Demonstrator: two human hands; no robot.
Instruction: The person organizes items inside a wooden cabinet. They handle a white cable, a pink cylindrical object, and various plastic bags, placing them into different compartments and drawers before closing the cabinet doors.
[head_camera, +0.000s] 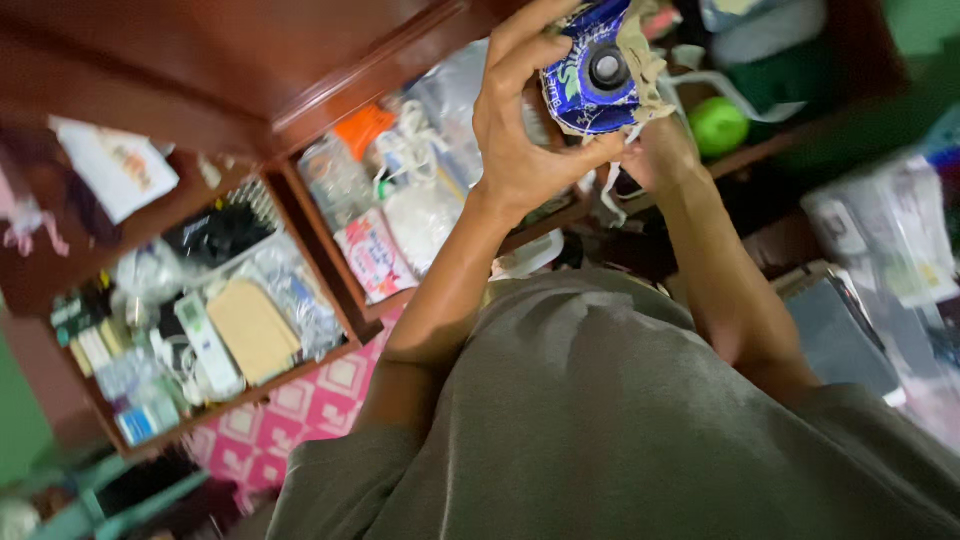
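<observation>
Both my hands are raised in front of a wooden shelf and hold a blue face mask (585, 85) that has a round grey valve, a beige lining and white straps hanging down. My left hand (520, 130) grips the mask's left side with fingers curled over its top edge. My right hand (660, 150) holds it from below and behind, mostly hidden by the mask and straps. My grey shirt (620, 420) fills the lower part of the view.
A dark wooden shelf unit (320, 215) holds several crowded compartments with plastic bags, packets, a tan envelope (250, 330) and an orange item (362, 128). A green ball (717, 125) sits on a shelf at right. Pink patterned flooring (300, 405) lies below.
</observation>
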